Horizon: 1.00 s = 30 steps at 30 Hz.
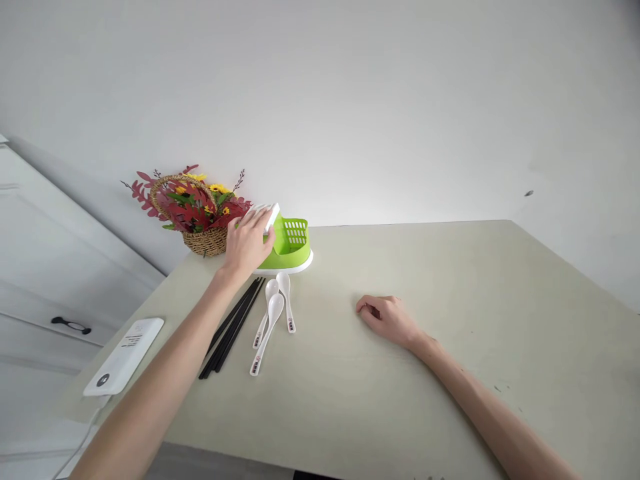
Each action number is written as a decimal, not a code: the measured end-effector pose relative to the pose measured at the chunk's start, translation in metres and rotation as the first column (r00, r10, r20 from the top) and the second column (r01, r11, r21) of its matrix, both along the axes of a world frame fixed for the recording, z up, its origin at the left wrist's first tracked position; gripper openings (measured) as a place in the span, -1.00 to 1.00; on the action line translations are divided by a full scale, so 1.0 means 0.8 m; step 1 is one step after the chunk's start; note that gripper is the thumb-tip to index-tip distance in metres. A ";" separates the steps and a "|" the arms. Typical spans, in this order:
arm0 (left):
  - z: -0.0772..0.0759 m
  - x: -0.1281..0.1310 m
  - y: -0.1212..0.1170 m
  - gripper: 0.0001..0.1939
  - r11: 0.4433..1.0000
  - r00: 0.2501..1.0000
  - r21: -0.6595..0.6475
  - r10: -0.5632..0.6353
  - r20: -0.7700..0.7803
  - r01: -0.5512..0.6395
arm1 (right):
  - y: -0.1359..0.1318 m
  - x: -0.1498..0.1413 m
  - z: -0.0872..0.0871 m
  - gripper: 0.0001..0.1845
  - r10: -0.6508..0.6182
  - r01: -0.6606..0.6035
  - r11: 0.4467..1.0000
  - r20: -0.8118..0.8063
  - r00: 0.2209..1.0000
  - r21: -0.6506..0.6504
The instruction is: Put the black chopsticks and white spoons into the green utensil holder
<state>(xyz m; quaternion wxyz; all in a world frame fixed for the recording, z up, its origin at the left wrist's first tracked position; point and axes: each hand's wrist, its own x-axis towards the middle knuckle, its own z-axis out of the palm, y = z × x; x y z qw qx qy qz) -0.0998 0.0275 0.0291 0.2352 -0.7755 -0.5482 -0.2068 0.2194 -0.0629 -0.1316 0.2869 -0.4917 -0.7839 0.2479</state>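
Observation:
My left hand [249,241] reaches to the far left of the table and grips the near side of a green slotted cutlery holder [291,241] that stands on a white base. Its fingers curl over the holder's white rim. In front of the holder lie three white spoons [271,315] and a bunch of black chopsticks [231,327], side by side on the table. My right hand [386,318] rests on the tabletop in the middle, fingers curled under, holding nothing I can see.
A wicker basket of red leaves and yellow flowers [193,210] stands behind the holder against the wall. A white power bank [124,356] with a cable lies near the pale green table's [450,300] left edge. White cabinets with a black handle [71,325] are at left.

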 end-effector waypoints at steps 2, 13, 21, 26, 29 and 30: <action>-0.006 0.013 -0.010 -0.55 1.000 1.000 0.027 -0.004 0.001 0.004 | -0.001 0.000 0.001 -0.73 0.002 -0.002 1.000 0.000 1.000 -0.006; -0.117 0.133 -0.162 -0.47 0.831 0.909 -0.371 -0.361 0.208 0.414 | -0.001 -0.002 0.004 -0.73 -0.010 0.010 1.000 0.015 1.000 -0.019; -0.173 0.133 -0.246 -0.06 0.790 0.926 -0.489 -0.273 0.259 0.370 | 0.000 -0.001 0.002 -0.73 -0.012 0.012 1.000 0.000 1.000 -0.021; -0.174 0.110 -0.261 -0.22 0.852 0.950 -0.427 -0.236 0.206 0.304 | 0.001 0.000 0.001 -0.73 -0.024 0.024 0.999 0.004 1.000 -0.022; -0.175 0.108 -0.265 -0.28 0.868 0.960 -0.418 -0.202 0.193 0.267 | 0.000 0.000 0.003 -0.73 -0.026 0.026 0.999 0.015 1.000 -0.031; -0.175 0.109 -0.265 -0.29 0.869 0.962 -0.421 -0.193 0.194 0.259 | -0.001 0.000 0.004 -0.73 -0.025 0.026 0.999 0.013 1.000 -0.033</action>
